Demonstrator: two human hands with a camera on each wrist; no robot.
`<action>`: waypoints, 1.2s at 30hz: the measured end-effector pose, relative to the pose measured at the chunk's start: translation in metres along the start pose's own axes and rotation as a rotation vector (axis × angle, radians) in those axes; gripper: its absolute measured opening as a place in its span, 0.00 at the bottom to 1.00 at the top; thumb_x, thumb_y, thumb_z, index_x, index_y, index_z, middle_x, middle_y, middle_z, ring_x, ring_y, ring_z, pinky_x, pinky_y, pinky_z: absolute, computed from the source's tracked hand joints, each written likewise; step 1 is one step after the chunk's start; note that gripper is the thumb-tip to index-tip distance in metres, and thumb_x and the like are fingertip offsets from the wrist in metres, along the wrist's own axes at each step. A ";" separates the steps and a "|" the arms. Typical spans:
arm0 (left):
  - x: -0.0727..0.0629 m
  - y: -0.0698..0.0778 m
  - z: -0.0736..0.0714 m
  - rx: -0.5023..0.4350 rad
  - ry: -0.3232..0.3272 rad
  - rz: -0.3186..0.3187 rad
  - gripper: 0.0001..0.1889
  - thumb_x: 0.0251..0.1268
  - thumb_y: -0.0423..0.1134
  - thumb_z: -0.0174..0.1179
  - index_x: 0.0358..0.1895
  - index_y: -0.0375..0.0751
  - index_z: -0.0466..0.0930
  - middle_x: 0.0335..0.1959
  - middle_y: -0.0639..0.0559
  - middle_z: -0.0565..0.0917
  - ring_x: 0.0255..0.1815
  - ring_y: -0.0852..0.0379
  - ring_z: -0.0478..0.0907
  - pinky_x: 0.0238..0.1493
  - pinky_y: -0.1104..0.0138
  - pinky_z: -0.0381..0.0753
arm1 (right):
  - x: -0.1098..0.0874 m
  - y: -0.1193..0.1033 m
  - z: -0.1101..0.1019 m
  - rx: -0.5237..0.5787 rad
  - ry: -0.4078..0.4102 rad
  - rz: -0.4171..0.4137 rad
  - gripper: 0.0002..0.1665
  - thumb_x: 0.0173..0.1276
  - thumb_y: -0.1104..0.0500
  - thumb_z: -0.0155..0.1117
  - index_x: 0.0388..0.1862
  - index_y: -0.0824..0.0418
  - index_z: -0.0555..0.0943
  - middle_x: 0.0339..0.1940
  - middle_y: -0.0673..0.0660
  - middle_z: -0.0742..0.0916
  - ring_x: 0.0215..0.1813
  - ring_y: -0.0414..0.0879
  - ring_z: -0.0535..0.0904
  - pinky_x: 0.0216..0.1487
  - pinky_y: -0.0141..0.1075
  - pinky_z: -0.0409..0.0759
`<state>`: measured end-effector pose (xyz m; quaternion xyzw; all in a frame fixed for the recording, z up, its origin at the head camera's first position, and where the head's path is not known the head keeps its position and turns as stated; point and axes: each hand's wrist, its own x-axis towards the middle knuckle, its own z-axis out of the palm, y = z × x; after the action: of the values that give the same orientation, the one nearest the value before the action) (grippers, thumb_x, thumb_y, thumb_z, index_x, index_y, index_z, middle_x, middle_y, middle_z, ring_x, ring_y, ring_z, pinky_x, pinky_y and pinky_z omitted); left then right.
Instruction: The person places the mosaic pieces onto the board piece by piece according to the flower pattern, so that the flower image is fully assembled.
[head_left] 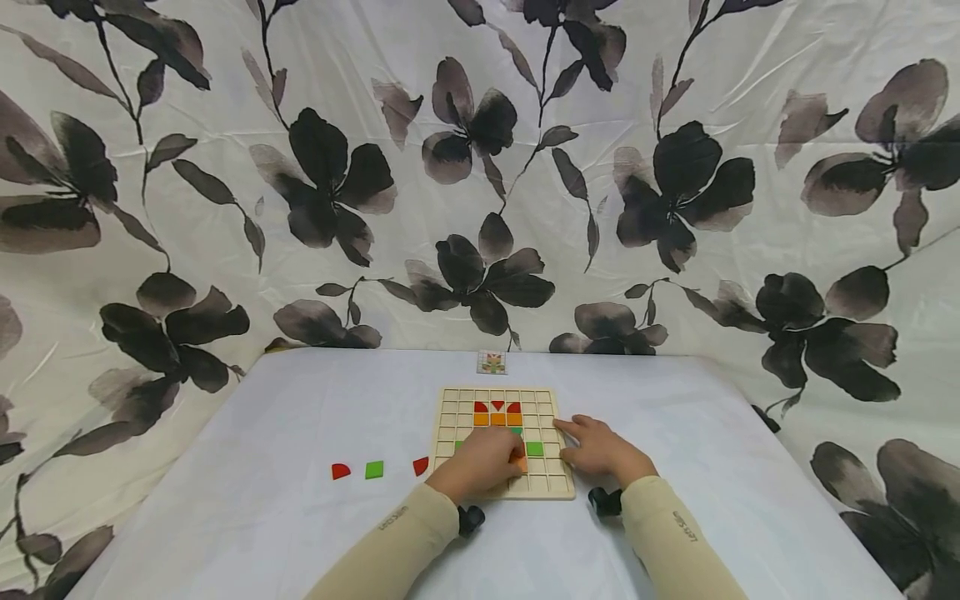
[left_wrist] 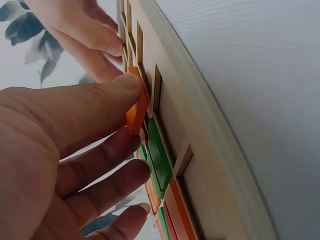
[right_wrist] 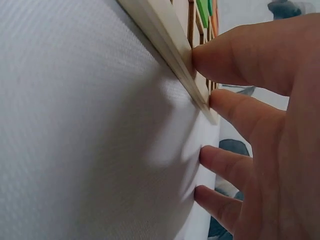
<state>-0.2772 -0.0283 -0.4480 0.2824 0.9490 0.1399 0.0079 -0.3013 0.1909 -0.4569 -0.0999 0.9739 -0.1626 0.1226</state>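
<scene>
A square wooden grid board (head_left: 543, 485) lies on the white table, partly filled with red, orange and green tiles. My left hand (head_left: 486, 457) is over its lower middle, covering some cells. In the left wrist view, thumb and forefinger pinch an orange tile (left_wrist: 137, 112), which stands tilted on edge at the grid beside a seated green tile (left_wrist: 159, 157). At the board's right edge is my right hand (head_left: 606, 448), thumb and forefinger touching the rim. Its other fingers (right_wrist: 227, 162) rest on the tablecloth, holding nothing.
Left of the board lie a red quarter-round tile (head_left: 341, 472), a green square tile (head_left: 374, 470) and another red tile (head_left: 420, 466) near the board's edge. Behind the board is a small pattern card (head_left: 492, 362). A floral curtain (head_left: 480, 167) hangs behind the table.
</scene>
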 end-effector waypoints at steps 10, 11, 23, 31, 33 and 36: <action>0.002 0.000 0.004 -0.022 -0.028 -0.032 0.04 0.59 0.41 0.67 0.33 0.46 0.85 0.27 0.60 0.77 0.29 0.62 0.70 0.37 0.70 0.74 | -0.003 -0.003 0.000 0.015 0.015 0.011 0.34 0.67 0.50 0.55 0.73 0.48 0.66 0.75 0.64 0.65 0.75 0.66 0.59 0.68 0.63 0.61; 0.002 0.001 0.004 0.009 -0.029 -0.025 0.04 0.60 0.40 0.66 0.30 0.47 0.84 0.25 0.59 0.75 0.28 0.61 0.69 0.35 0.70 0.72 | -0.003 -0.003 0.000 0.016 0.012 0.015 0.35 0.67 0.50 0.55 0.73 0.48 0.66 0.75 0.64 0.65 0.75 0.66 0.59 0.68 0.63 0.61; -0.013 0.003 0.003 0.156 -0.021 0.077 0.05 0.62 0.36 0.63 0.34 0.48 0.88 0.30 0.60 0.82 0.32 0.62 0.74 0.43 0.68 0.77 | 0.000 0.000 0.004 0.029 0.006 0.045 0.34 0.67 0.49 0.55 0.73 0.46 0.65 0.76 0.62 0.64 0.75 0.65 0.58 0.69 0.64 0.59; -0.036 -0.026 -0.025 0.019 -0.018 -0.068 0.09 0.66 0.38 0.60 0.46 0.45 0.86 0.40 0.56 0.85 0.42 0.57 0.79 0.56 0.57 0.77 | -0.001 -0.001 0.005 0.039 0.011 0.065 0.34 0.67 0.49 0.55 0.73 0.45 0.65 0.76 0.62 0.63 0.76 0.64 0.57 0.69 0.64 0.59; -0.042 -0.036 -0.034 0.016 -0.023 -0.138 0.10 0.65 0.39 0.61 0.47 0.44 0.86 0.42 0.54 0.85 0.42 0.56 0.79 0.56 0.56 0.77 | -0.001 -0.001 0.004 0.034 0.016 0.063 0.34 0.67 0.50 0.55 0.74 0.46 0.65 0.76 0.62 0.63 0.76 0.64 0.57 0.69 0.64 0.58; -0.050 -0.052 -0.045 0.040 -0.040 -0.234 0.11 0.63 0.38 0.64 0.47 0.41 0.85 0.38 0.52 0.85 0.37 0.56 0.78 0.50 0.58 0.79 | -0.002 -0.001 0.003 0.034 0.019 0.060 0.34 0.68 0.51 0.55 0.74 0.46 0.65 0.76 0.62 0.63 0.76 0.64 0.57 0.70 0.64 0.58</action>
<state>-0.2672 -0.1084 -0.4223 0.1722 0.9778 0.1134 0.0373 -0.2987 0.1890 -0.4589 -0.0667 0.9748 -0.1761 0.1198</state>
